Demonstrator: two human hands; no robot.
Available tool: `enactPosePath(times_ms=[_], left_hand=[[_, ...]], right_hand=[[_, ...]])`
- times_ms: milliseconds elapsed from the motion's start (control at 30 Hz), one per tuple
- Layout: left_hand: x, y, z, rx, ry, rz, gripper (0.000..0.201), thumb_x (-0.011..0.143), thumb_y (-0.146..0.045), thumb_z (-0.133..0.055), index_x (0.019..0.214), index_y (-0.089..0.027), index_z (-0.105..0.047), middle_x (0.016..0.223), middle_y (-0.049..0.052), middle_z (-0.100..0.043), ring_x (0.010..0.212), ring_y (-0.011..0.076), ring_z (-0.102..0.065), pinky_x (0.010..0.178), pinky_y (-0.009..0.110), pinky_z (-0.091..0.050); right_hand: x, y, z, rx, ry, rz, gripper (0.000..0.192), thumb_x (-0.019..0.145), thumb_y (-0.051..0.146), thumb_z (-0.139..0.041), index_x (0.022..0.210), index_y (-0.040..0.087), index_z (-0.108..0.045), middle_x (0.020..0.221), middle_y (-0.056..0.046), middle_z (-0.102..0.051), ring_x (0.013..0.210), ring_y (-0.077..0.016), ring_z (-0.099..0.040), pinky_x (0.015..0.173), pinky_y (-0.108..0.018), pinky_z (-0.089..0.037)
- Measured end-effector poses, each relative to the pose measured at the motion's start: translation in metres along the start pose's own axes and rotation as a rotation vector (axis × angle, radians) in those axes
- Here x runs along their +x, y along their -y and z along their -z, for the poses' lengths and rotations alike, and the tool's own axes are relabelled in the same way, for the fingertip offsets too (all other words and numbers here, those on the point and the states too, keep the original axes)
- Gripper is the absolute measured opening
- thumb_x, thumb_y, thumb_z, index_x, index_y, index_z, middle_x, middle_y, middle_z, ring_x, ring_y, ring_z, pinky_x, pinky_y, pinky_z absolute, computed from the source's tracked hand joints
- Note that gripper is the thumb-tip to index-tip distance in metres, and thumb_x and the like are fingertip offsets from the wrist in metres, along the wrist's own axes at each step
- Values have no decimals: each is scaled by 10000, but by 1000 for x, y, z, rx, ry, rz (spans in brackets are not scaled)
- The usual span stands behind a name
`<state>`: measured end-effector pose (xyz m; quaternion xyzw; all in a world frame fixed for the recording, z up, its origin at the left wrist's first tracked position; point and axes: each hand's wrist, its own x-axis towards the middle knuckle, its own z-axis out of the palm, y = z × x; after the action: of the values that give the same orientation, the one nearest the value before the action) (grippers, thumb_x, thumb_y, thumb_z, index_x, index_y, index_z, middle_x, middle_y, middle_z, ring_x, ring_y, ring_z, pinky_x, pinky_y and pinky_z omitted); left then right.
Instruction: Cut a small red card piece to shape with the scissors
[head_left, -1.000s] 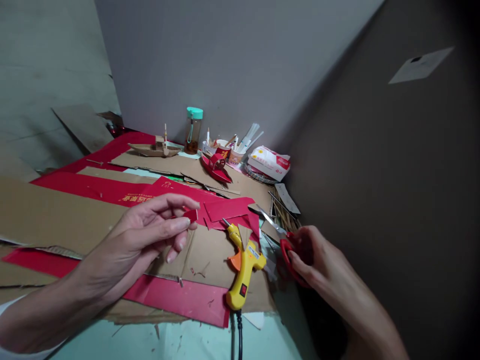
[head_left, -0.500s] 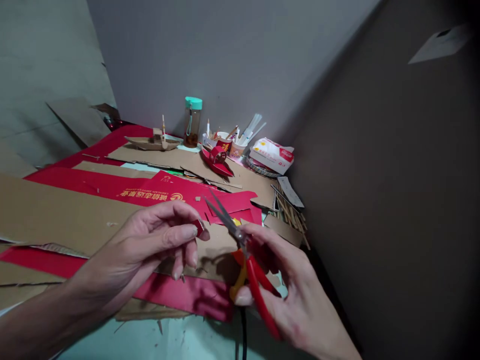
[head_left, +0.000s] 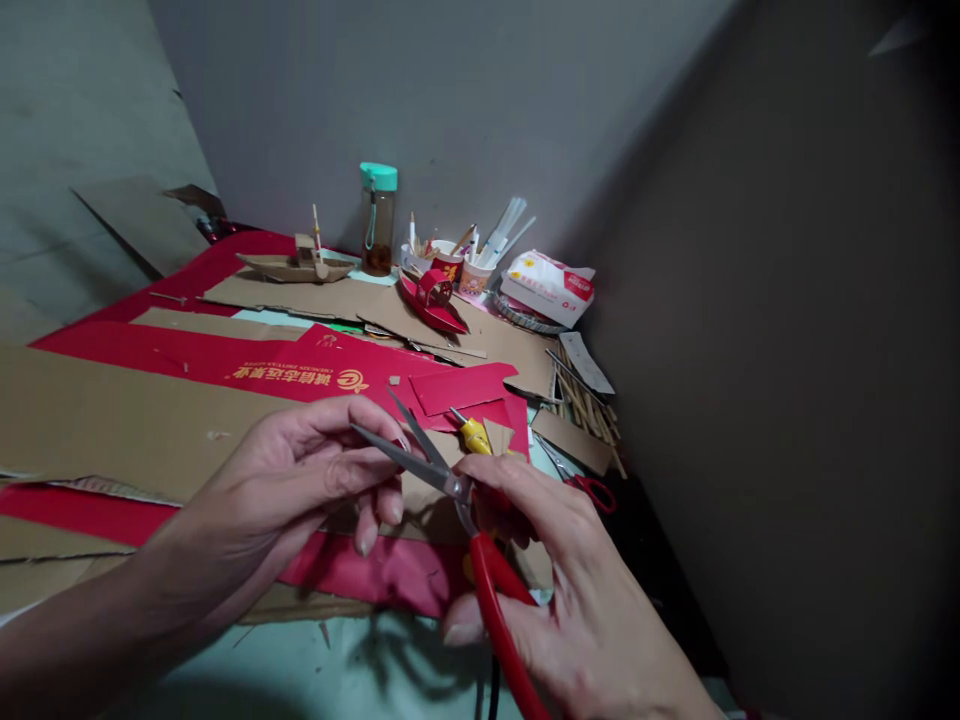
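Observation:
Between thumb and forefinger, my left hand [head_left: 300, 480] pinches a small red cardboard piece [head_left: 403, 442], now mostly hidden behind the scissor blades. My right hand [head_left: 562, 560] grips red-handled scissors [head_left: 455, 486]. Their two blades are spread apart and reach across the left fingertips, around the little piece; whether they touch it I cannot tell. Under the hands lie brown cardboard and a red strip [head_left: 367, 575]. A yellow glue gun [head_left: 474, 435], its nozzle showing, lies just beyond the right hand, which hides most of it.
Behind stand a brown cardboard boat [head_left: 289, 267], a red boat [head_left: 433, 300], a bottle [head_left: 378, 225] and cups [head_left: 475, 278] of sticks and pens. Right are a tissue pack [head_left: 551, 285], wooden sticks [head_left: 592, 400] and other scissors [head_left: 596, 492]. Printed red cardboard [head_left: 187, 350] spreads left, by the wall.
My right hand has brought the scissors leftward, so the blades now cross in front of the left fingertips and the red piece. The left hand keeps its pinch. The view has shifted slightly.

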<state>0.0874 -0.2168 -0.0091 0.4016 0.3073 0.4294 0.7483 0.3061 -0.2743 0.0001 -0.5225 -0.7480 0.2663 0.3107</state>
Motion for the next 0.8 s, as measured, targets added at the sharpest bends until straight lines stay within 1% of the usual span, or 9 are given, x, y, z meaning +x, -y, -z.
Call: enactPosePath(times_ms=[133, 233, 333, 467, 633, 700, 800], left_hand=[[3, -1, -3, 19, -48, 20, 175, 701, -251, -979, 751, -208, -818, 568, 18, -760, 432, 110, -628, 418, 155, -549], [4, 0, -3, 22, -64, 10, 166, 678, -216, -969, 733, -202, -813, 599, 11, -759, 435, 118, -629, 402, 173, -554], [3, 1, -2, 32, -33, 15, 124, 716, -201, -932, 743, -205, -811, 613, 1, -746, 448, 119, -626, 396, 174, -546], [1, 2, 0, 58, 6, 33, 111, 767, -243, -910, 758, -206, -806, 595, 1, -730, 460, 130, -628, 413, 190, -550], [-1, 4, 6, 45, 31, 86, 92, 818, -260, -887, 801, -219, -806, 615, 6, -749, 511, 131, -659, 469, 177, -565], [-2, 5, 7, 44, 41, 109, 61, 849, -258, -861, 837, -223, -813, 618, 10, -758, 520, 127, -668, 486, 168, -569], [-2, 5, 6, 39, 47, 92, 69, 835, -252, -869, 818, -213, -814, 599, 8, -750, 502, 125, -659, 472, 167, -566]], right_hand=[[-2, 1, 0, 18, -19, 38, 326, 865, 546, -855, 1075, 327, -735, 985, 32, -778, 880, -198, -722, 728, -255, -576], [-3, 0, 0, 59, -25, 50, 371, 816, 549, -906, 1095, 355, -757, 977, 26, -781, 885, -205, -738, 690, -232, -593], [-4, -1, -1, 86, -13, 40, 394, 794, 526, -933, 1114, 364, -769, 990, 19, -787, 867, -201, -750, 656, -211, -601], [-4, -2, -2, 46, -47, 61, 402, 810, 535, -918, 1136, 355, -768, 1029, 23, -806, 922, -195, -761, 765, -212, -621], [-5, -2, -2, 14, -67, 77, 595, 674, 398, -1028, 1203, 330, -765, 1125, 25, -827, 1006, -201, -784, 873, -218, -623], [-5, -1, -2, 7, -64, 69, 602, 647, 342, -1040, 1186, 315, -773, 1120, 22, -835, 996, -204, -791, 858, -218, -626], [-3, -1, -3, 1, -60, 56, 562, 650, 323, -1034, 1151, 303, -781, 1128, 12, -840, 974, -209, -796, 801, -225, -625]])
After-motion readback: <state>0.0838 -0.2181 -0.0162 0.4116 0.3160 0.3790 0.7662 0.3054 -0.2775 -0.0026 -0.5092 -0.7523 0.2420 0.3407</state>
